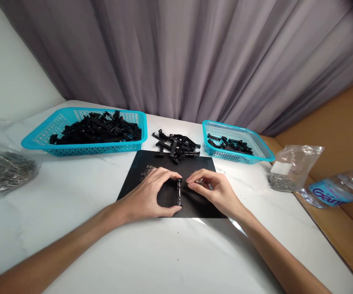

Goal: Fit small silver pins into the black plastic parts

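Observation:
Between the thumb and fingertips of my left hand (pixel 148 194) a narrow black plastic part (pixel 179 192) is gripped by its two ends, over the black mat (pixel 170 210). Just right of it is my right hand (pixel 214 190), thumb and forefinger pinched close together; whatever sits in that pinch is too small to make out. Small metal pieces (pixel 147 172) lie on the mat beyond my left hand. More small shiny pieces show partly behind my right fingers. A heap of black plastic parts (pixel 176 146) lies at the mat's far edge.
A large blue basket (pixel 96 150) full of black parts stands far left, a smaller blue basket (pixel 240 157) with fewer parts at the right. Bags of small metal pieces, a left bag (pixel 6 167) and a right bag (pixel 283 179), flank the table. A plastic bottle (pixel 335 190) lies far right.

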Demonstrator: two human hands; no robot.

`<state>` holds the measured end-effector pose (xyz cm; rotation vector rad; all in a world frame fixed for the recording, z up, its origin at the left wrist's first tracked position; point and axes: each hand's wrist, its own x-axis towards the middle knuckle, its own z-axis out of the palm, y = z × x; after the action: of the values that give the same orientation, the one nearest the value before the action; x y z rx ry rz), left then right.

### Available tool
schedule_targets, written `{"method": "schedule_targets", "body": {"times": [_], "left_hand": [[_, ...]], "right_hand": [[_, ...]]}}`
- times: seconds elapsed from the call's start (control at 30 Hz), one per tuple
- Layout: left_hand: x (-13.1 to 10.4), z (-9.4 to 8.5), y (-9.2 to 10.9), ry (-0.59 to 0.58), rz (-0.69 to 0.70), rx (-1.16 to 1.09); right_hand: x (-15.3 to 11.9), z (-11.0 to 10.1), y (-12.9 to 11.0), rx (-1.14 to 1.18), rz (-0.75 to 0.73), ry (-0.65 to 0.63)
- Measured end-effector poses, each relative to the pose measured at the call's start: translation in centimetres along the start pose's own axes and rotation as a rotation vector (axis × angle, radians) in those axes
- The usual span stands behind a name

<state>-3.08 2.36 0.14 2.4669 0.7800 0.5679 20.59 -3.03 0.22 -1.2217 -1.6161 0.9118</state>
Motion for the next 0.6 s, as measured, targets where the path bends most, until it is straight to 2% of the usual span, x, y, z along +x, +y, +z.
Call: {"method": "schedule_targets", "body": {"times": [0.4,0.6], "left_hand": [[-0.07,0.02,0.09,0.019,-0.016,-0.026],[-0.01,-0.17,0.46,0.028,-0.003,-0.018]], "right_hand": [[-0.20,0.35,-0.41,0.131,0.010,-0.038],[-0.33,0.46,-0.62,0.024,0.014,-0.027]]}}
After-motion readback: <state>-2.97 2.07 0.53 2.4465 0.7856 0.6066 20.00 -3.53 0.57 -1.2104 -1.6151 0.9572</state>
